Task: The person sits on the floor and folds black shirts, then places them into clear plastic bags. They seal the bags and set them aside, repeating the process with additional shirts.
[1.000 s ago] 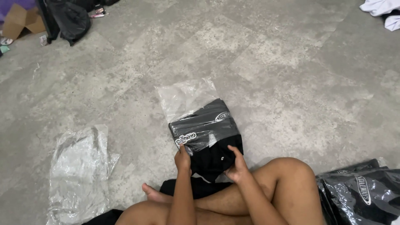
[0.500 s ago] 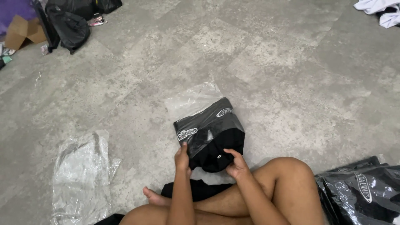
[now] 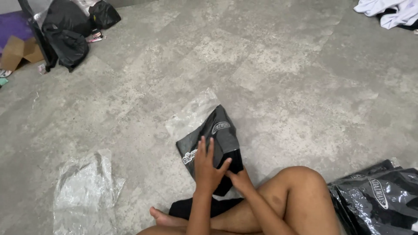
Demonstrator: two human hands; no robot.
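**A:** What are the fingers doing?

**B:** The left hand (image 3: pixel 207 167) lies flat, fingers spread and pressed down on a dark folded garment (image 3: pixel 213 148) that sits partly inside a clear bag (image 3: pixel 191 114). The right hand (image 3: pixel 239 180) is tucked at the garment's near right edge, just under the left thumb. Its fingers are mostly hidden, so I cannot tell whether they pinch the cloth or only rest on it.

**A:** And where is the garment?

**B:** On the grey concrete floor (image 3: pixel 278 74), in the near middle of the scene, just beyond the person's crossed legs. Its far end is inside the bag, whose empty part stretches further away to the left. The near end, plain black, sticks out under the two hands.

**A:** What lies around it?

**B:** A bare knee (image 3: pixel 300 191) rises just right of the hands, and a foot (image 3: pixel 159 216) shows near left. A strip of black cloth (image 3: pixel 204 206) lies under the legs. Well apart to the near left is a second, crumpled clear bag (image 3: pixel 85 193), flat on the floor. At the near right edge sits a stack of bagged dark garments (image 3: pixel 379 200).

**A:** And farther off?

**B:** Black bags (image 3: pixel 69 30) and a brown carton (image 3: pixel 19 51) are in the far left corner, white cloth (image 3: pixel 387 13) in the far right.
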